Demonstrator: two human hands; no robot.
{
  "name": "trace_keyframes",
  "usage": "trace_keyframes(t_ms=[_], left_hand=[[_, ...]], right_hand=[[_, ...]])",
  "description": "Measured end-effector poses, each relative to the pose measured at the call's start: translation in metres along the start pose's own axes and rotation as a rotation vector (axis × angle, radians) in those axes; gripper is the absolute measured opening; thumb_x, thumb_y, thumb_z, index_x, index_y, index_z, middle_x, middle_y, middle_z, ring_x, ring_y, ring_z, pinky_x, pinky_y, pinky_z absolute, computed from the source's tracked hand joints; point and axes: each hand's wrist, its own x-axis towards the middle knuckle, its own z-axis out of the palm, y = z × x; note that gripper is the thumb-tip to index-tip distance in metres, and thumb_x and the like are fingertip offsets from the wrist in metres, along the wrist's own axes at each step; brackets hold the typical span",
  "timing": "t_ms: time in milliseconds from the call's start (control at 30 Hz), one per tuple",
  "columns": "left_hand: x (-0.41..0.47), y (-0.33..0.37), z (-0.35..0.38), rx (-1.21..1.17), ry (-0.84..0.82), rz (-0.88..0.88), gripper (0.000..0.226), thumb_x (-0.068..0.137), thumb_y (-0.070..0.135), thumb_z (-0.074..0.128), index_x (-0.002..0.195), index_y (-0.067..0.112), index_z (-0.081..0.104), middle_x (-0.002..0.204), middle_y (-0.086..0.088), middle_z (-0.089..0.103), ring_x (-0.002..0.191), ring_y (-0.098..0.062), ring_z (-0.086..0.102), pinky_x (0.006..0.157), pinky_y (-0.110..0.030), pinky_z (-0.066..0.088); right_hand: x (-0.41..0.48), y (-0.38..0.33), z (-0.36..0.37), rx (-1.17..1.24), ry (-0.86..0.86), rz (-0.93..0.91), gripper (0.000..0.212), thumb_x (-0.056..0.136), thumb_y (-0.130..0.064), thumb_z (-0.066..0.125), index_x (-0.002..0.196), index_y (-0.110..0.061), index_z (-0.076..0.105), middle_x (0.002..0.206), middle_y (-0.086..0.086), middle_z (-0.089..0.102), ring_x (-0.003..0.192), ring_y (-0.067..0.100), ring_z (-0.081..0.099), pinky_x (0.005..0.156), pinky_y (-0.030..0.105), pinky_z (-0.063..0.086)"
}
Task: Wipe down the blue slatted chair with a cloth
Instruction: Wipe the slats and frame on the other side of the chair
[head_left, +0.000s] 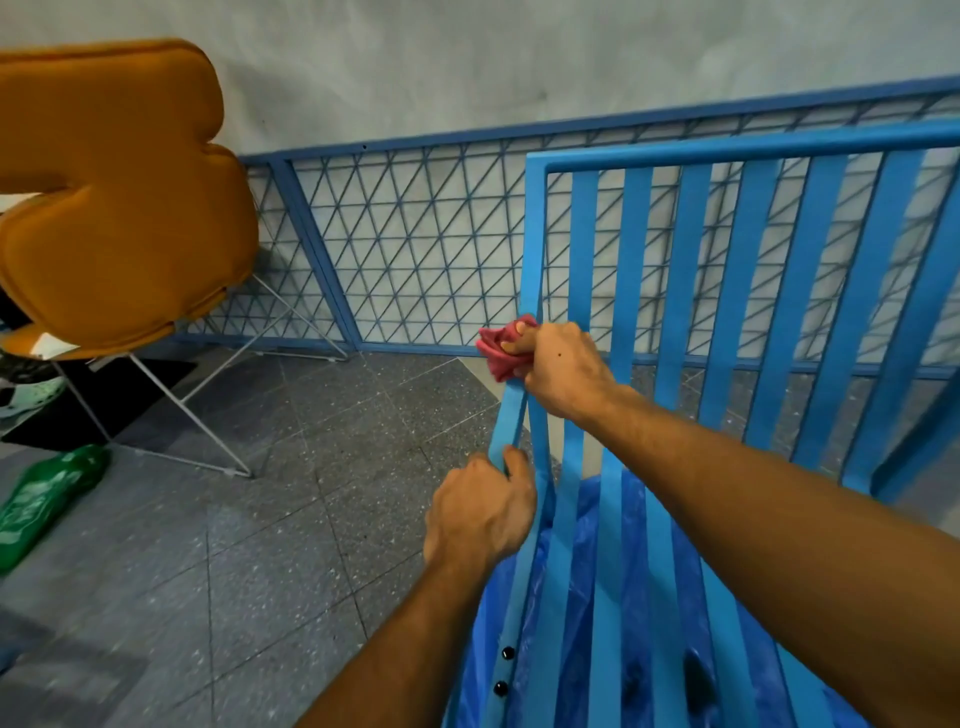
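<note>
The blue slatted chair (691, 291) fills the right half of the view, its backrest slats rising to a top rail. My right hand (563, 371) is closed on a bunched pink cloth (501, 345) and presses it against the left upright of the backrest, about halfway up. Lower down, my left hand (480, 512) grips the chair's left side rail where seat and back meet. Blue plastic sheeting (628, 613) shows through the seat slats below.
An orange padded chair (114, 192) on thin white wire legs stands at the left. A blue metal mesh fence (415, 249) runs along the white wall behind. A green plastic bag (44, 501) lies on the grey speckled tile floor (291, 519).
</note>
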Motion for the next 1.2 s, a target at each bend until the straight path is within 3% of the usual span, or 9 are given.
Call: trace_keyframes(t_ms=[67, 200, 400, 633, 700, 767, 833, 1033, 1200], left_hand=[[0.002, 0.000, -0.002, -0.017, 0.016, 0.011, 0.057, 0.099, 0.054, 0.015, 0.085, 0.019, 0.058, 0.086, -0.010, 0.068, 0.066, -0.017, 0.057, 0.070, -0.037, 0.043], [0.005, -0.004, -0.004, -0.046, 0.060, 0.003, 0.049, 0.105, 0.035, 0.017, 0.097, 0.012, 0.060, 0.109, -0.019, 0.072, 0.093, -0.036, 0.066, 0.076, -0.037, 0.039], [0.002, -0.002, -0.003, -0.094, 0.017, -0.077, 0.060, 0.104, 0.045, 0.017, 0.062, 0.018, 0.050, 0.060, -0.005, 0.064, 0.050, -0.018, 0.066, 0.050, -0.030, 0.058], [0.006, -0.003, -0.003, -0.074, 0.008, -0.050, 0.055, 0.104, 0.042, 0.021, 0.062, 0.019, 0.048, 0.056, 0.000, 0.059, 0.048, -0.015, 0.062, 0.043, -0.027, 0.050], [0.005, -0.003, -0.004, -0.098, 0.018, -0.045, 0.056, 0.101, 0.043, 0.019, 0.060, 0.017, 0.048, 0.064, -0.006, 0.064, 0.059, -0.026, 0.068, 0.058, -0.039, 0.061], [0.006, -0.003, -0.005, -0.097, 0.023, -0.028, 0.055, 0.097, 0.042, 0.017, 0.062, 0.015, 0.048, 0.077, -0.015, 0.070, 0.071, -0.035, 0.071, 0.072, -0.046, 0.063], [0.006, -0.004, -0.006, -0.113, 0.022, -0.038, 0.055, 0.098, 0.041, 0.018, 0.064, 0.014, 0.051, 0.084, -0.020, 0.071, 0.076, -0.040, 0.071, 0.074, -0.048, 0.063], [0.005, -0.004, -0.008, -0.092, 0.058, -0.026, 0.038, 0.103, 0.033, 0.025, 0.089, 0.014, 0.055, 0.098, -0.018, 0.072, 0.087, -0.039, 0.069, 0.076, -0.041, 0.056], [0.003, -0.001, -0.005, -0.150, 0.131, -0.088, 0.026, 0.104, 0.035, 0.028, 0.104, 0.012, 0.041, 0.113, -0.023, 0.066, 0.094, -0.038, 0.061, 0.075, -0.039, 0.036]], right_hand=[[-0.030, -0.003, 0.003, 0.042, -0.053, -0.008, 0.034, 0.084, -0.025, 0.078, 0.117, -0.031, 0.073, 0.099, -0.009, 0.073, 0.082, 0.002, 0.064, 0.064, 0.004, 0.047], [-0.066, -0.005, 0.003, 0.024, -0.137, -0.073, 0.040, 0.087, -0.021, 0.074, 0.121, -0.040, 0.069, 0.113, -0.004, 0.074, 0.099, 0.016, 0.067, 0.084, 0.021, 0.050], [-0.027, 0.001, 0.009, -0.019, -0.050, -0.042, 0.036, 0.089, -0.022, 0.073, 0.123, -0.029, 0.068, 0.110, 0.001, 0.072, 0.086, 0.011, 0.062, 0.082, 0.028, 0.058], [0.002, -0.002, 0.006, -0.004, -0.025, -0.014, 0.040, 0.091, -0.013, 0.069, 0.129, -0.024, 0.066, 0.127, 0.006, 0.066, 0.112, 0.024, 0.064, 0.095, 0.029, 0.054], [-0.017, 0.001, 0.006, 0.056, -0.043, -0.025, 0.038, 0.089, -0.010, 0.069, 0.123, -0.029, 0.071, 0.125, 0.000, 0.069, 0.109, 0.017, 0.064, 0.088, 0.012, 0.050], [-0.039, -0.001, 0.009, 0.090, -0.050, 0.011, 0.039, 0.088, -0.015, 0.073, 0.122, -0.033, 0.071, 0.123, -0.003, 0.071, 0.107, 0.014, 0.065, 0.093, 0.021, 0.053], [-0.060, -0.004, 0.014, 0.148, -0.069, 0.028, 0.044, 0.087, -0.013, 0.073, 0.125, -0.035, 0.069, 0.130, -0.006, 0.068, 0.121, 0.014, 0.061, 0.106, 0.029, 0.048], [-0.100, -0.015, 0.025, 0.351, -0.006, 0.051, 0.055, 0.085, -0.001, 0.068, 0.121, -0.042, 0.069, 0.134, -0.009, 0.065, 0.136, 0.002, 0.047, 0.109, 0.010, 0.026], [-0.082, -0.017, 0.018, 0.305, 0.003, 0.100, 0.044, 0.085, -0.011, 0.073, 0.121, -0.036, 0.071, 0.125, -0.005, 0.071, 0.118, 0.015, 0.063, 0.098, 0.018, 0.046]])
